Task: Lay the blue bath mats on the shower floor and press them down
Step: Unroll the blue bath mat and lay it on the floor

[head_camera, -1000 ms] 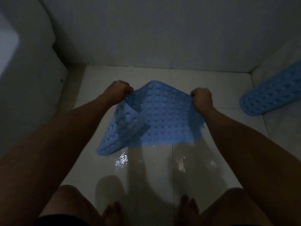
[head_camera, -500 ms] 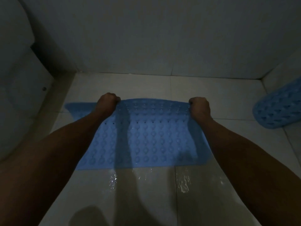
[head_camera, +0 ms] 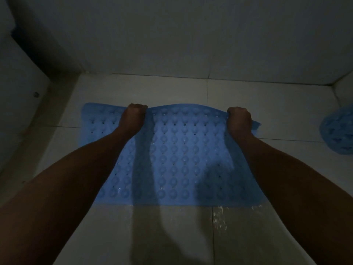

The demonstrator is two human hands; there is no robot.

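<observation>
the blue bath mat (head_camera: 172, 159) lies spread across the white tiled shower floor (head_camera: 172, 236), its near edge flat on the wet tiles and its far edge lifted in a shallow arch between the two hands. the left hand (head_camera: 133, 116) grips that far edge near the mat's left end, fingers curled round the rim; the right hand (head_camera: 238, 118) grips the same edge toward the right end, also closed round it, so both hands are full and neither is free to press. the step in hand looks like lowering the far edge to the floor. to do it well, the person would likely keep the edge taut and level, set it down parallel to the back wall (head_camera: 172, 44) without letting the arch fold under, then let go and press with flat palms from the middle outward so that air and water escape and the mat seats evenly. the rows of round bumps and small drain holes suggest a soft, rubbery sheet that flops and creases easily. the floor is glossy and wet, with water glinting just in front of the near edge, so the mat may slide until it is pressed. the room is dim, a narrow stall with pale walls meeting in corners. a second blue bath mat (head_camera: 338, 131) sits at the right edge, well apart, not yet laid flat as far as can be seen.
</observation>
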